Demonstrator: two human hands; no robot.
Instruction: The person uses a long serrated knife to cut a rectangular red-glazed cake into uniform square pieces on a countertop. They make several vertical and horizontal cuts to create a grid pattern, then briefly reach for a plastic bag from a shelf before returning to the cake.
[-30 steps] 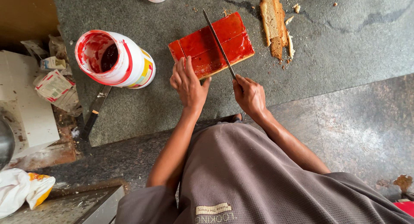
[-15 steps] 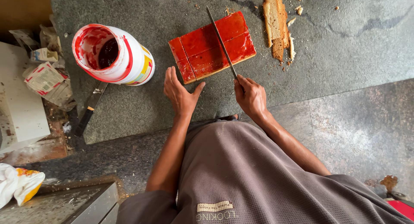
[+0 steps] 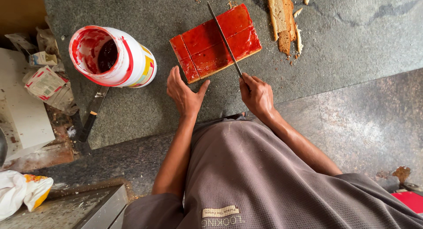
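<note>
A flat rectangular slab of bread coated in red jam (image 3: 216,44) lies on the dark stone counter (image 3: 343,48), scored into pieces. My right hand (image 3: 257,96) grips the handle of a long knife (image 3: 224,37) whose blade lies across the slab from near edge to far edge. My left hand (image 3: 186,93) rests open on the counter just in front of the slab's near left corner, fingers spread, holding nothing.
A large white jar of dark red jam (image 3: 112,57) lies on its side at the left. A second knife (image 3: 90,114) rests below it. Cut bread crusts (image 3: 284,22) sit at the far right. Crumpled wrappers (image 3: 44,81) and a cloth (image 3: 22,191) clutter the left.
My left hand has come off the jam slab and now rests on the counter just before it. The knife stays across the slab in my right hand.
</note>
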